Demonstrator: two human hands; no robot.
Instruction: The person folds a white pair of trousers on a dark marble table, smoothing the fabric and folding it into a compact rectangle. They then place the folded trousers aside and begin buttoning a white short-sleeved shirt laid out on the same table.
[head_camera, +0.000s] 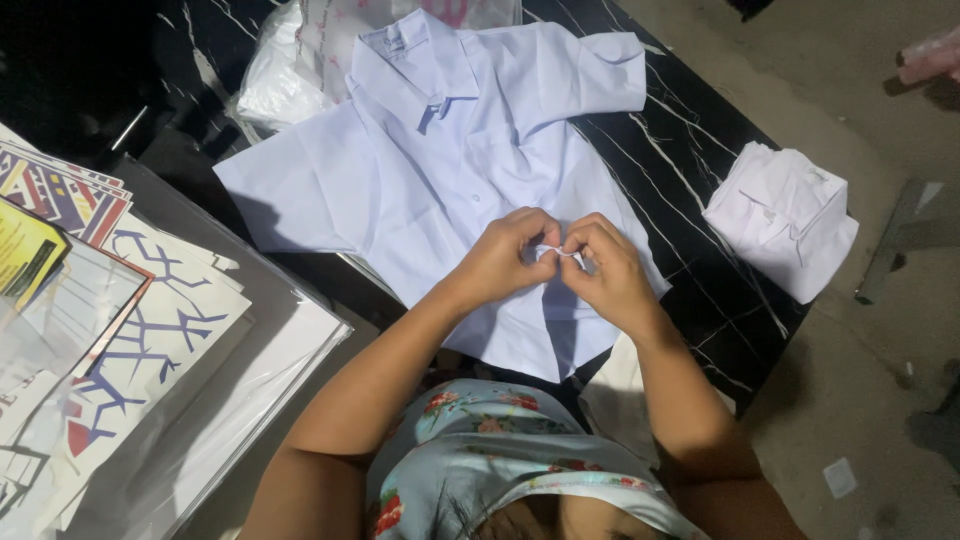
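Clear plastic bags (290, 70) sit at 11 o'clock on the black marbled worktop (700, 160), contents hard to make out. Flat packs (150, 340) with blue and red patterns are stacked at 8 o'clock, a yellow label (25, 250) on top. The pale shirt (450, 170) lies open, collar up at 12. Left hand (505, 255) and right hand (605, 270) have their fingers pinched on its front edge dead centre. A folded shirt (785, 215) sits at 3.

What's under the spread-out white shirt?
The white short-sleeved shirt lies on a black white-veined marble table. A clear plastic bag pokes out near the collar. Anything else beneath is covered.
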